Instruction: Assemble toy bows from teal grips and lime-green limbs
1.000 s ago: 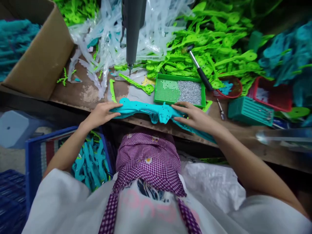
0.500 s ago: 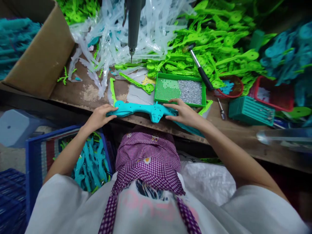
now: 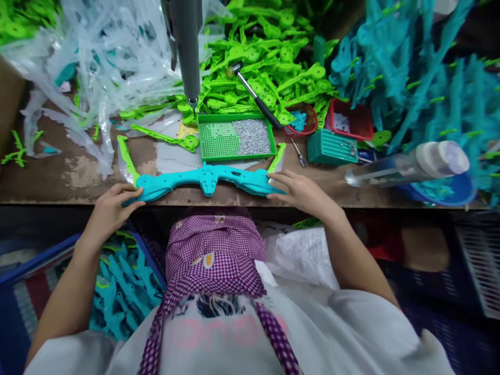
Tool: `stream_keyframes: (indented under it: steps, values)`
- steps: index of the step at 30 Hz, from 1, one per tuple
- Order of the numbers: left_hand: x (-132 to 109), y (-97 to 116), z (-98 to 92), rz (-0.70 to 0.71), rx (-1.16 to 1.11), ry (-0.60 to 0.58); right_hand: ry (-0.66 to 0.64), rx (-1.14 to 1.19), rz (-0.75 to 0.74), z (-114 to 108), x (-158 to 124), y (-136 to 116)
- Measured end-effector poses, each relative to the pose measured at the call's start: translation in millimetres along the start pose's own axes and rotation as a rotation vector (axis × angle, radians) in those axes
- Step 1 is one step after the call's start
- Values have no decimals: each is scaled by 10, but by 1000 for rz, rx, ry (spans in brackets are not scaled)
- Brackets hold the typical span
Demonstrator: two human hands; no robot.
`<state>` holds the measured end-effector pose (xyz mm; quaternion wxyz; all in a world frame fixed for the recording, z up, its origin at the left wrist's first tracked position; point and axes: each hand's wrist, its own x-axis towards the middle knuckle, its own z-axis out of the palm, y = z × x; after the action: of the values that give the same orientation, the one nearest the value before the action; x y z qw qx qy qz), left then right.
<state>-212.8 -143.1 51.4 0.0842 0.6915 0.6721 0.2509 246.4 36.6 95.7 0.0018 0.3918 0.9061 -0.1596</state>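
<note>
A turquoise plastic bow-shaped toy part (image 3: 209,182), with a moulded head at its middle, lies level along the front edge of the workbench. My left hand (image 3: 113,207) pinches its left end between thumb and fingers. At the opposite end, my right hand (image 3: 302,194) closes its fingers over the tip. A lime-green limb (image 3: 128,157) sticks up from the left end, and another green limb (image 3: 276,158) rises by the right end. Just behind the bow part stands a green tray (image 3: 219,155) with small metal pins in its right half. My fingers partly cover both turquoise ends.
A power screwdriver (image 3: 189,57) hangs point down above the bench. Behind the tray lie a hammer (image 3: 255,95) and heaped green parts (image 3: 250,52). To the right are a teal basket (image 3: 332,148), a red basket (image 3: 353,120) and a clear bottle (image 3: 406,164).
The view has swung right. My right hand has moved from near the moulded head out to the right end. The bow part's right half, formerly slanting over the edge, now lies level.
</note>
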Motion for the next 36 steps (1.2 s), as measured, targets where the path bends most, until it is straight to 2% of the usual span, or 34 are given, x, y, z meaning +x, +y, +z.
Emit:
stream_keyframes:
  steps: [3, 11, 16, 18, 21, 23, 24, 27, 30, 34, 36]
  values:
    - [8, 13, -5, 0, 9, 3, 45, -42, 3, 155, -81, 60]
    - [40, 93, 6, -22, 49, 16, 94, -207, -34, 376, -5, 20]
    - [-13, 138, -38, -18, 65, 19, 193, -58, 96, 511, -119, 16]
    - [-32, 241, -28, 13, 128, 71, 284, 40, 143, 478, -161, 9]
    - [60, 504, 112, 50, 207, 171, 531, 179, 239, 301, -70, 69]
    - [232, 688, 286, 91, 205, 137, 635, 201, 308, 128, 140, 231]
    - [343, 762, 383, 104, 212, 97, 640, 178, 340, 35, 281, 355]
    - [681, 872, 639, 108, 246, -52, 527, 35, 495, -237, 750, 828]
    - [879, 839, 767, 111, 231, -183, 401, -84, 637, -435, 1159, 1243]
    - [911, 739, 799, 130, 171, -190, 87, -196, 749, -480, 1502, 1511]
    - [905, 699, 802, 142, 125, -183, 50, -225, 751, -429, 1575, 1554]
